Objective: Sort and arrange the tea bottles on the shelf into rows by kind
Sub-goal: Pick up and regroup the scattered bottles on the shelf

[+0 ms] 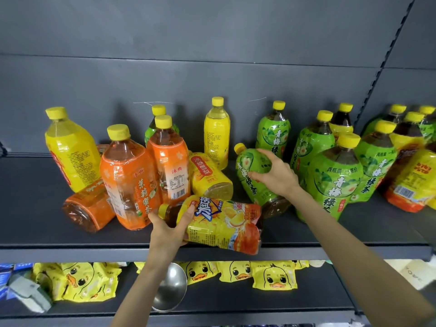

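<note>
Gripping a yellow-and-orange bottle (224, 220) by its neck and shoulder, the left hand (167, 230) holds it on its side at the front edge of the shelf (70, 234), cap to the left. The right hand (278, 175) is curled over a green bottle (246, 187), which leans to the left in the middle of the shelf, its base nearer the front edge.

Just left of the left hand stand two orange bottles (132, 175), one behind the other. A third orange bottle (87, 208) lies on its side beside them, base toward the front edge. A big yellow bottle (70, 149) leans near the left end of the shelf. Behind the orange pair only the top of another green-labelled bottle (158, 112) shows. A slim yellow bottle (216, 135) stands upright at the back wall, and a yellow bottle on its side (210, 178) lies in front of it, touching the rear orange bottle.

To the right of the right hand a cluster of upright green bottles (335, 180) reaches from the back wall toward the front edge. More yellow-and-orange bottles (410, 180) are crowded at the right end.

On the lower shelf (236, 300) lie yellow duck packets (273, 274) and a metal bowl (169, 286).
</note>
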`<state>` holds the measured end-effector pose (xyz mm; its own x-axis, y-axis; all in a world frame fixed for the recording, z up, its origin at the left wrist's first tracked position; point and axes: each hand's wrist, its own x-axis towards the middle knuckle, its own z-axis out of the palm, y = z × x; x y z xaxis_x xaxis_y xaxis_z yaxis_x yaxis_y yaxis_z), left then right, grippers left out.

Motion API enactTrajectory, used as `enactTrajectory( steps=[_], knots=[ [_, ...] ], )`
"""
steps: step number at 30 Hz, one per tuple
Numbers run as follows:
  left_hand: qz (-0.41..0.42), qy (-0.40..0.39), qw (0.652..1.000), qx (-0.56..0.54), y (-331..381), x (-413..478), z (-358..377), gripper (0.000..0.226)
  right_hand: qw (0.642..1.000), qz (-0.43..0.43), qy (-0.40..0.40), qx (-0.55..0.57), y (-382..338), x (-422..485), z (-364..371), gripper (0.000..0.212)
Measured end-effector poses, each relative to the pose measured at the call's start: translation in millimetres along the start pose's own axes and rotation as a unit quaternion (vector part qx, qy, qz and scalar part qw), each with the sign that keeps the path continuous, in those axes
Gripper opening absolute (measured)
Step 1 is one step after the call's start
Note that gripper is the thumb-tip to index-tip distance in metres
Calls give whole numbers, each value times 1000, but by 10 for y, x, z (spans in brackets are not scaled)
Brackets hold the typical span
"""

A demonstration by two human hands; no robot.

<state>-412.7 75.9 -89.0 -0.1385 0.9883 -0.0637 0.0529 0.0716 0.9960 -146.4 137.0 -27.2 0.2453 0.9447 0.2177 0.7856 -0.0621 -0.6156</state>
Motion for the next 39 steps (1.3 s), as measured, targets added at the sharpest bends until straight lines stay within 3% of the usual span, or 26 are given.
enactTrajectory(
  steps=[5, 14, 20, 25, 30, 39],
  knots=[
    [1, -13, 1000, -4, 0, 1, 12, 89, 986, -52, 132, 86, -43, -151, 141, 78],
    [-2, -16, 1000, -26, -45, 23, 3, 92, 954, -164, 185, 170, 57, -249, 454, 82],
    [3, -12, 1000, -19, -11, -1, 13, 81, 960, -146, 161, 176, 157, -234, 559, 97],
    [4, -18, 999, -34, -12, -2, 21, 87, 961, -155, 166, 160, 123, -138, 534, 88],
    [-4, -16, 999, -31, -26, 6, 12, 98, 966, -110, 161, 169, 38, -48, 552, 86],
    [-6, -8, 999, -35, -1, -17, 24, 91, 984, -20, 94, 150, -152, 227, 535, 98]
  ],
)
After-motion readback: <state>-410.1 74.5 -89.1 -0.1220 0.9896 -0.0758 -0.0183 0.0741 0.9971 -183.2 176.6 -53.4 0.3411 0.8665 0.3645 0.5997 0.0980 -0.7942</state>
